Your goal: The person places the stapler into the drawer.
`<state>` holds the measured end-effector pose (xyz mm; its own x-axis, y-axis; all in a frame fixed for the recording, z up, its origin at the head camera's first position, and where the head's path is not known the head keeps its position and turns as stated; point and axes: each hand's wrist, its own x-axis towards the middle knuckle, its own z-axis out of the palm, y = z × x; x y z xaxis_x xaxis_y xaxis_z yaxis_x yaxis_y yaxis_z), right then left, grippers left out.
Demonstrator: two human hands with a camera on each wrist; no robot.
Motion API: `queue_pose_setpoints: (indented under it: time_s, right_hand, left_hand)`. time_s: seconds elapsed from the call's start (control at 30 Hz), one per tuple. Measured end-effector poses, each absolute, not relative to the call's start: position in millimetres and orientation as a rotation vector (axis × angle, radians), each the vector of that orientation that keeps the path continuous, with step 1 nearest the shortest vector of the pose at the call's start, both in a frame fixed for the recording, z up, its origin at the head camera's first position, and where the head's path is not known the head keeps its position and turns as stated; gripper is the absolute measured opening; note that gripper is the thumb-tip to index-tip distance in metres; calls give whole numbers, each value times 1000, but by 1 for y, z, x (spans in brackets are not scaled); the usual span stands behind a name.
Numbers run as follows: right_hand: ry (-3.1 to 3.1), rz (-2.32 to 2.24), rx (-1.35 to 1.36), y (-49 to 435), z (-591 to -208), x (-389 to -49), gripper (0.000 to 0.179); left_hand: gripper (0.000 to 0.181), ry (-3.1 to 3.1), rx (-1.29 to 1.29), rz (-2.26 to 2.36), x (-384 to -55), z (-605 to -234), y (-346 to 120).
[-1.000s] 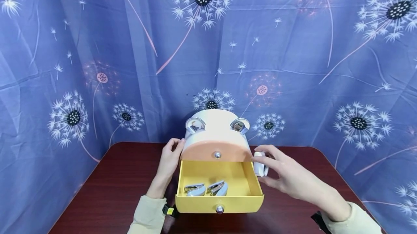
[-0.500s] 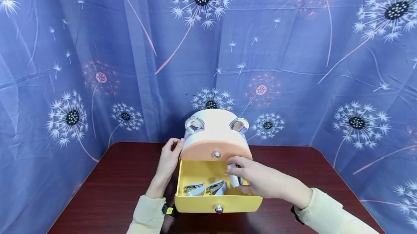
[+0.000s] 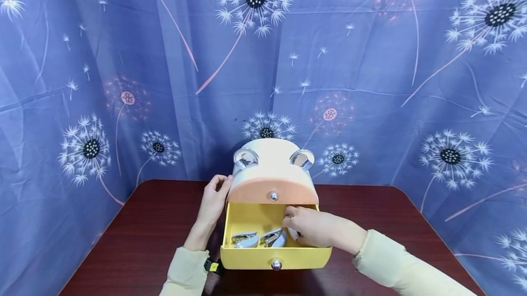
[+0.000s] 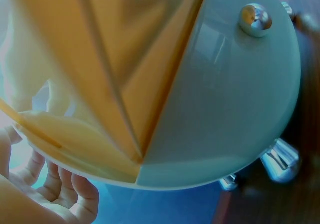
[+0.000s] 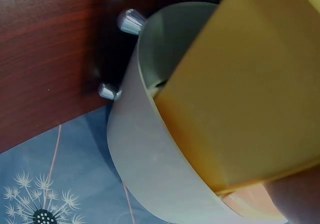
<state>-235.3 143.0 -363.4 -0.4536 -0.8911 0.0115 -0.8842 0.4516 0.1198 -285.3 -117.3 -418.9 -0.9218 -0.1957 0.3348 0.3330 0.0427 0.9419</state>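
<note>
In the head view my right hand (image 3: 313, 227) is inside the open yellow drawer (image 3: 276, 259), its fingers around a small pale mini stapler (image 3: 293, 233) that they mostly cover. Two similar light-blue mini staplers (image 3: 246, 239) with metal parts lie to its left on the drawer floor. The drawer belongs to a white, round-topped cabinet (image 3: 267, 154) with an orange upper drawer (image 3: 255, 191). My left hand (image 3: 212, 202) rests against the cabinet's left side. In the left wrist view its fingers (image 4: 82, 199) are bent beside the cabinet's edge.
Two shiny metal ears (image 3: 303, 158) stick up from the cabinet top, and each drawer front has a round metal knob (image 3: 277, 265). All of it stands on a dark red-brown table (image 3: 370, 204). Behind hangs a blue dandelion-print curtain (image 3: 185, 58).
My right hand has moved left from beside the cabinet into the yellow drawer and lowered, carrying the pale mini stapler down next to the other two. My left hand stays put.
</note>
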Motion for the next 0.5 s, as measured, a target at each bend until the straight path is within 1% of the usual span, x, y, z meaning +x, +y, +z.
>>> queue_pose_setpoints:
  time_s: [0.07, 0.33, 0.5]
  right_hand:
    - [-2620, -163, 1596, 141, -366, -237, 26]
    - [-2702, -172, 1547, 138, -369, -244, 33]
    - [-2727, -175, 1514, 136, -367, -242, 32]
  left_hand:
    - [36, -1954, -137, -1942, -285, -419, -117]
    - [35, -1941, -152, -1939, -285, -419, -117]
    - [34, -1943, -157, -1942, -285, -419, -117]
